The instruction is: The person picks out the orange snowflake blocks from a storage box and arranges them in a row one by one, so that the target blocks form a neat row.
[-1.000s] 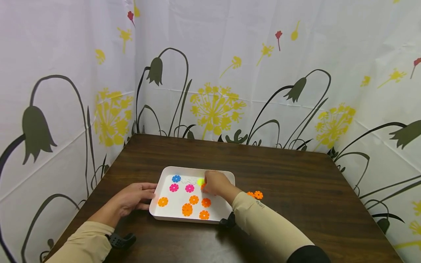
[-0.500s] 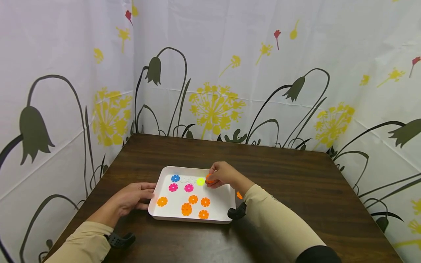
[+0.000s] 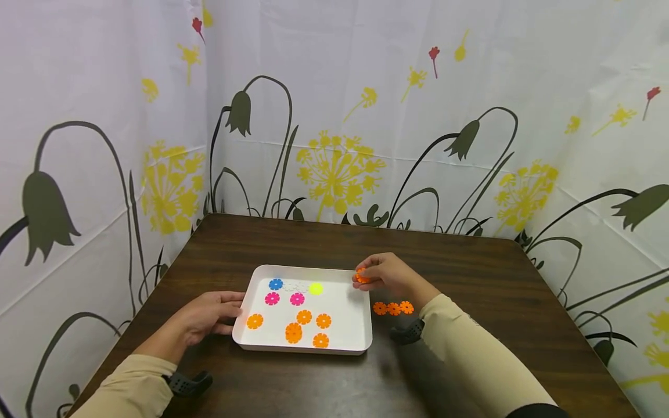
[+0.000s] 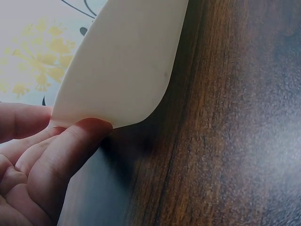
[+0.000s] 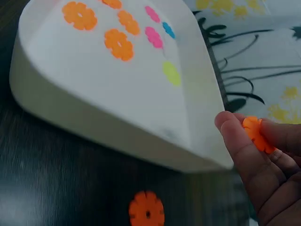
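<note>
A white tray (image 3: 345,337) lies on the table with several notched, flower-shaped plastic discs inside: orange (image 3: 323,321), pink (image 3: 297,299), blue (image 3: 276,284), yellow (image 3: 316,288) and clear ones. My left hand (image 3: 209,316) touches the tray's left end; in the left wrist view its thumb (image 4: 70,150) presses the outer wall. Just above the tray's right rim, my right hand (image 3: 389,276) pinches an orange disc (image 5: 257,135) between thumb and fingers. Three more orange discs (image 3: 394,309) lie in a row on the table, right of the tray.
The dark wood-grain table (image 3: 460,278) extends beyond the tray on all sides. A white curtain (image 3: 324,69) with flower prints hangs behind it and along both sides. Black wrist-worn devices (image 3: 188,384) sit below both hands.
My right hand has lifted an orange disc from the tray and carried it right, to the tray's right rim. The row of orange discs has come into full view. My left hand stays at the tray.
</note>
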A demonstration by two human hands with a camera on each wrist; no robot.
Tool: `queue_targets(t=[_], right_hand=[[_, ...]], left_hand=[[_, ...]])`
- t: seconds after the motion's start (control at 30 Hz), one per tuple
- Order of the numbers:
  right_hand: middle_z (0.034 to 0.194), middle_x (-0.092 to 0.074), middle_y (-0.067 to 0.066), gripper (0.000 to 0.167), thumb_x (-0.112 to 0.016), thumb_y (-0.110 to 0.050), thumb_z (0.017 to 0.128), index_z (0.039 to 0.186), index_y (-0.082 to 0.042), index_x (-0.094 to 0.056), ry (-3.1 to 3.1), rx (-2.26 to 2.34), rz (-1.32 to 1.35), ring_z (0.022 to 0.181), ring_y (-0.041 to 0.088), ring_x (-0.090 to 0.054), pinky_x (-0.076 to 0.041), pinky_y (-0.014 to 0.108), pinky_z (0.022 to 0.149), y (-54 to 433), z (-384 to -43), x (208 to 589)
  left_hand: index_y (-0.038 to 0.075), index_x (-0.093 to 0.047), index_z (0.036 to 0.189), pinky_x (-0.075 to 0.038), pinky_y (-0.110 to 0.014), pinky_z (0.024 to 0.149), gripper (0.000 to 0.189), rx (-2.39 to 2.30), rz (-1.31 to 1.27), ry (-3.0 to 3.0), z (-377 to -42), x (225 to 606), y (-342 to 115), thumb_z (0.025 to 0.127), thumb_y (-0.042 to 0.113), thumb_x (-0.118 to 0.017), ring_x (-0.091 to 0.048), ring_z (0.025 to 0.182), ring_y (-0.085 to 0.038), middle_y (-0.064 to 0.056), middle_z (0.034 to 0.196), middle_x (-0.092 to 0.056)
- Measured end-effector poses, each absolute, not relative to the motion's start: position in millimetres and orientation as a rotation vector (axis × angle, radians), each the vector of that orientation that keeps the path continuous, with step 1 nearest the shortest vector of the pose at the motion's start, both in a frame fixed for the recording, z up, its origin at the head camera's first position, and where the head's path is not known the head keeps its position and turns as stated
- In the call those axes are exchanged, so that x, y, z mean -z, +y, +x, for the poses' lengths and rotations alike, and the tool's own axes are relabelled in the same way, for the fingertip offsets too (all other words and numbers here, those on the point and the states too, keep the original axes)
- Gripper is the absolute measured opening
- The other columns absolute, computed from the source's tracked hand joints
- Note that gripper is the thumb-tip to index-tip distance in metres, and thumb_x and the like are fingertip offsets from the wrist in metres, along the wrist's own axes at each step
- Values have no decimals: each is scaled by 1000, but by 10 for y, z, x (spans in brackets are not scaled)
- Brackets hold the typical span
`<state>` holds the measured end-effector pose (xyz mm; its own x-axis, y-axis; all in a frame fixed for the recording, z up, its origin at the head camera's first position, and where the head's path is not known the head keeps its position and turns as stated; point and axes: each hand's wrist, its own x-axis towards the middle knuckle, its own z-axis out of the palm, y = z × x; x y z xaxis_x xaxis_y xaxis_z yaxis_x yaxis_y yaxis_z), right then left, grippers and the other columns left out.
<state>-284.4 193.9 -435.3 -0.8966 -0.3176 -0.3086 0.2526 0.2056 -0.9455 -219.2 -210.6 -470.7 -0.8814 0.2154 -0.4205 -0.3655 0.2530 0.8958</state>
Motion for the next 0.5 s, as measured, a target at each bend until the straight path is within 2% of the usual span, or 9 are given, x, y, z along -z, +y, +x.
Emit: queue_targets(t=[0.23, 0.37, 0.5], right_hand=[[112, -69, 24, 36, -57, -1, 96, 128, 13, -50, 2050, 1753, -35, 98, 30, -71, -58, 40, 88, 2501, -2785, 4374], [113, -68, 25, 37, -56, -1, 96, 129, 14, -49, 2109, 1748, -8, 99, 31, -71, -57, 44, 91, 2804, -2721, 4390], [109, -68, 26, 34, -55, 0, 96, 126, 16, -48, 2197, 1676, 9, 95, 31, -71, -58, 45, 88, 3015, -2621, 4438]], left_hand=[[-6, -38, 146, -60, -42, 81, 59, -1669, -128, 2067, -2191, 4712, -2114, 95, 10, -62, -69, 98, -29, -29, 138, -52], [-6, -39, 146, -60, -42, 82, 58, -1671, -130, 2063, -2186, 4718, -2109, 95, 10, -62, -68, 99, -29, -29, 140, -51], [-6, -38, 146, -60, -42, 82, 59, -1670, -121, 2068, -2198, 4725, -2118, 95, 11, -62, -68, 99, -28, -29, 140, -50]])
